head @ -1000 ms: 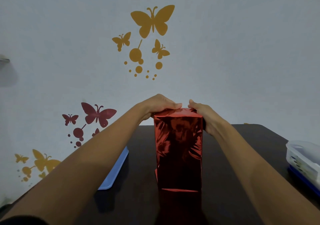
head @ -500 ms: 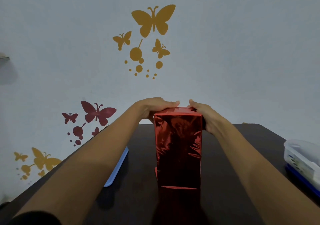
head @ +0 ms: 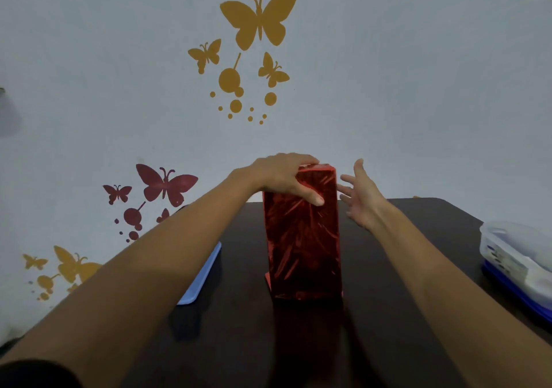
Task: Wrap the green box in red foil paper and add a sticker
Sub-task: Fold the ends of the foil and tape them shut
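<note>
Two grips are up near the top of the box [head: 303, 238] right now. The left grip [head: 285, 178] is clamped over the upper left corner, fingers draped across the top edge and thumb [head: 315, 198] pressed flat on the near face. The right grip [head: 363, 196] is off it, fingers spread wide and palm turned toward the box's right side, just beside it with a sliver of gap showing.

The box stands upright, tall and narrow, in the middle of the dark surface [head: 388, 313]. Every face I can see is covered in crinkled red foil paper [head: 298, 271], and a small flap of it pokes out at the bottom left corner.

Off to the left a pale blue tray [head: 203, 274] lies flat, partly behind the left forearm. At the right edge sits a clear plastic container [head: 513, 253] on a blue base. Behind it all is the pale wall, with yellow butterfly decals [head: 260, 18] high up and dark red butterfly decals [head: 165, 184] lower left.
</note>
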Motion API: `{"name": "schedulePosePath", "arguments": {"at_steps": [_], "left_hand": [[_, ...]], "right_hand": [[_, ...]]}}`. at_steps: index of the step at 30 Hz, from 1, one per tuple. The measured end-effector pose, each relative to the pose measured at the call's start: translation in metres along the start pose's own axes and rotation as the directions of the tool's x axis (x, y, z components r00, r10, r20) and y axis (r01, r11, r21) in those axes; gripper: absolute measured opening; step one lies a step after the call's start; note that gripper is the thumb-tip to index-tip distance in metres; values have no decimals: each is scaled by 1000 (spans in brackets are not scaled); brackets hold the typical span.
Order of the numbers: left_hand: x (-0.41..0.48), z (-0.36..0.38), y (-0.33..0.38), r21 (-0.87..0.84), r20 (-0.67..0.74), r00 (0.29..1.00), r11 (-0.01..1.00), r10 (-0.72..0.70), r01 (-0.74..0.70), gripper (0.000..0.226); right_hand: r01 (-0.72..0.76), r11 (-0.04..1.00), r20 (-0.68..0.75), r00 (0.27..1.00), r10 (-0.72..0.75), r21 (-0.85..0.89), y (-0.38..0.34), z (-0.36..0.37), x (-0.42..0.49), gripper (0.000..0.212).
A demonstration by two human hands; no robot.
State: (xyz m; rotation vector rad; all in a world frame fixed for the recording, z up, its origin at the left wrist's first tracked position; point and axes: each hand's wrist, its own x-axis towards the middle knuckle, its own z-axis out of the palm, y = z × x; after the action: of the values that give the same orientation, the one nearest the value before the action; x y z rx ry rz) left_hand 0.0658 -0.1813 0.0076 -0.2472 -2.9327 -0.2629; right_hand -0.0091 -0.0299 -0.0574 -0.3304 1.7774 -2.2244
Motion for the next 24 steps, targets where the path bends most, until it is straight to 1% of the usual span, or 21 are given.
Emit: {"name": "schedulePosePath", "arguments": {"at_steps": [1,2,3,4,5,6,7,8,9,10,11,12,13,15,17,18,20,21,22,23,24], "left_hand": [[-4,-2,-9,-68,-40,999,998,-9,6,84],[-8,-2,-21,-183,-109,993,983,-47,27,82],[-13,0,-32,-339,-210,971,940,-111,34,79],[-18,8,-42,-504,-320,923,863,-214,25,72],[-23,21,-51,-666,-400,841,746,-364,6,63],[-25,38,-57,-831,-374,751,556,-544,-11,58],[-26,56,-59,-954,-237,690,298,-684,-32,61],[-28,73,-57,-998,-63,669,44,-740,-46,71],[-28,89,-52,-986,92,680,-163,-727,-40,80],[-26,103,-46,-947,200,707,-319,-678,-37,84],[-25,114,-36,-901,265,732,-432,-628,-45,81],[-23,126,-27,-852,300,749,-519,-591,-68,75],[-23,139,-16,-817,314,765,-570,-562,-84,71],[-27,159,2,-807,299,812,-587,-502,-65,72],[-31,171,7,-813,307,844,-582,-440,-8,72],[-33,171,6,-816,311,854,-577,-417,15,73],[-36,162,-5,-859,298,834,-511,-464,23,77],[-37,153,-10,-908,271,795,-419,-543,23,82],[-38,140,-17,-958,216,734,-285,-644,32,87],[-38,125,-22,-996,86,678,-80,-730,41,87],[-39,106,-25,-987,-106,650,160,-753,24,83]], "right_hand": [[45,998,-61,997,-48,-35,0,-6,-1,75],[103,994,-137,985,-108,-46,1,-14,-1,72],[173,984,-226,958,-180,-47,2,-24,-1,70],[243,968,-315,916,-248,-56,1,-33,-3,68],[301,952,-402,865,-300,-63,4,-41,-3,69],[341,938,-467,820,-331,-66,6,-45,-5,74],[351,935,-507,797,-327,-51,11,-45,-7,80],[340,940,-509,807,-298,-12,17,-42,-9,89],[300,953,-471,846,-250,34,23,-37,-10,100],[236,971,-391,899,-198,49,30,-29,-13,111],[174,984,-281,947,-157,38,37,-19,-15,119],[134,991,-163,978,-130,16,42,-7,-17,121],[117,993,-76,990,-116,6,46,2,-18,117],[155,987,-18,988,-154,45,48,16,-18,101],[222,970,-37,975,-219,98,46,22,-16,78],[236,966,-44,971,-233,106,45,21,-15,74],[248,965,-23,969,-247,82,48,9,-13,77],[248,967,-1,969,-249,58,50,1,-13,77],[248,968,34,968,-249,25,52,-8,-14,77],[249,968,78,966,-248,-10,53,-16,-15,79],[255,966,129,960,-248,-48,53,-23,-15,81]]}}
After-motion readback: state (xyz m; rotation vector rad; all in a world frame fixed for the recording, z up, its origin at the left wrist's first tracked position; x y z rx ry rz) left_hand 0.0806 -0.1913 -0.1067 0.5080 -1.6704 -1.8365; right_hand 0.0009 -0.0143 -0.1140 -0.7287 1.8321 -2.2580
